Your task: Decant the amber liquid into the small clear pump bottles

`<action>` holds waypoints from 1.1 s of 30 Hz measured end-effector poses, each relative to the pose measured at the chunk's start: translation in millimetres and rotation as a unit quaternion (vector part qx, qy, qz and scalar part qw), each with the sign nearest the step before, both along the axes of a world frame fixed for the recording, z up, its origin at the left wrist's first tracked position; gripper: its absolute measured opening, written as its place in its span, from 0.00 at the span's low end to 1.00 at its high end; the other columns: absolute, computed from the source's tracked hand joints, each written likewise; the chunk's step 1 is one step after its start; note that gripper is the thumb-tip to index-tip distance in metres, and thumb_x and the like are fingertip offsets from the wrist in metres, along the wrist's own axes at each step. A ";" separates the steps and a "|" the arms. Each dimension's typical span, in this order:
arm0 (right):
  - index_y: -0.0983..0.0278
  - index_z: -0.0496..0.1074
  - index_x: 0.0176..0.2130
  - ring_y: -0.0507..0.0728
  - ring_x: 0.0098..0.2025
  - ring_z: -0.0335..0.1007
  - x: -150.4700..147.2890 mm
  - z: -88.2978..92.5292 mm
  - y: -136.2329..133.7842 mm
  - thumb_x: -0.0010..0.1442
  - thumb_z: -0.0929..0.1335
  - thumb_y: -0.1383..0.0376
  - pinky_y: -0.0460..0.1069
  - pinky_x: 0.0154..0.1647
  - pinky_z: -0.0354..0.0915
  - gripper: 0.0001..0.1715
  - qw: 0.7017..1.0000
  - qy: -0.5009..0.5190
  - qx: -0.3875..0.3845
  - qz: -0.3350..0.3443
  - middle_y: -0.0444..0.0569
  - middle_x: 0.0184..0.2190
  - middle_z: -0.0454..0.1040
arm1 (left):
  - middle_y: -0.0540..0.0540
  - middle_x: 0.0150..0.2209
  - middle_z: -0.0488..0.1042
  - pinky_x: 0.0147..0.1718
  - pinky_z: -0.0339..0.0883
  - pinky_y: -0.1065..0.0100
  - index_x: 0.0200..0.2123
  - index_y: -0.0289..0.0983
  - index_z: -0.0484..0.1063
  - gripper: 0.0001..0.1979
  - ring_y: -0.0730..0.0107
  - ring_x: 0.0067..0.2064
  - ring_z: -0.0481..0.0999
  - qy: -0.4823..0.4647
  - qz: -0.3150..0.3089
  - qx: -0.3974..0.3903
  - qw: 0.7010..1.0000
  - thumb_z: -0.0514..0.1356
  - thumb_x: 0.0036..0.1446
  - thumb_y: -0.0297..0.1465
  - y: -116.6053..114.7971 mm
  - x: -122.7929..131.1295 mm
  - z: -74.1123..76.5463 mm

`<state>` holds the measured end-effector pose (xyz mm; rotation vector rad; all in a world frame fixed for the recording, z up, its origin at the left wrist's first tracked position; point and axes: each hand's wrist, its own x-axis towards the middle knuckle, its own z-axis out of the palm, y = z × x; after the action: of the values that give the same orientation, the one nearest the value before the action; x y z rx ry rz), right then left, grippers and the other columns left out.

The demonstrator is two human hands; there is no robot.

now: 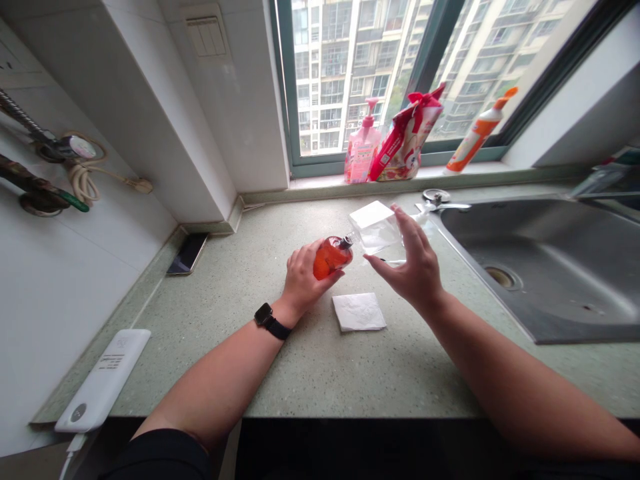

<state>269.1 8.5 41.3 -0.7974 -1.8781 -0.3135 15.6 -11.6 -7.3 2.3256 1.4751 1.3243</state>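
My left hand (303,275) is closed around a bottle of orange-red liquid (330,259), which has a dark neck and leans toward the right. My right hand (419,267) grips a clear square-sided bottle (376,228) between thumb and fingers. The clear bottle is tipped so that its neck meets the dark neck of the orange-red one; whether the two mouths touch I cannot tell. Just below them, a folded white tissue (359,312) lies on the counter. Behind my right thumb, a thin white piece with a dark end shows in part.
A steel sink (550,267) is set into the counter (280,373) at right, with a round metal strainer (436,196) by its corner. Pink pump bottle (363,150), red-and-white bag (407,143) and orange-and-white bottle (475,140) stand on the sill. Phone (188,254) and power bank (104,380) lie left.
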 end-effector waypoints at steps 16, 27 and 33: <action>0.54 0.48 0.79 0.73 0.72 0.67 -1.1 0.7 -1.9 0.61 0.78 0.62 0.71 0.71 0.69 0.60 1.000 -0.001 0.001 -0.005 0.56 0.74 0.65 | 0.37 0.63 0.75 0.62 0.67 0.46 0.70 0.42 0.62 0.39 0.50 0.58 0.76 0.002 -0.007 0.017 1.000 0.64 0.65 0.56 -1.2 -0.4 1.3; 0.53 0.48 0.79 0.73 0.71 0.68 -0.2 1.3 -0.5 0.62 0.78 0.61 0.71 0.71 0.69 0.59 1.000 -0.006 0.008 -0.007 0.56 0.73 0.67 | 0.36 0.62 0.72 0.62 0.71 0.44 0.70 0.43 0.62 0.38 0.49 0.61 0.73 -0.037 -0.035 0.022 0.998 0.67 0.65 0.53 0.2 -0.6 0.2; 0.52 0.47 0.79 0.73 0.72 0.67 0.1 -0.7 0.0 0.62 0.77 0.60 0.72 0.71 0.68 0.59 1.000 -0.006 0.003 -0.011 0.55 0.73 0.67 | 0.35 0.63 0.69 0.63 0.71 0.42 0.70 0.44 0.62 0.39 0.46 0.63 0.72 -0.041 -0.031 0.013 0.999 0.68 0.64 0.52 -0.3 -1.1 0.0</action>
<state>269.2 8.5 40.6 -0.8146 -1.8793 -0.3383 14.5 -11.9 -7.3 2.2834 1.3595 1.4125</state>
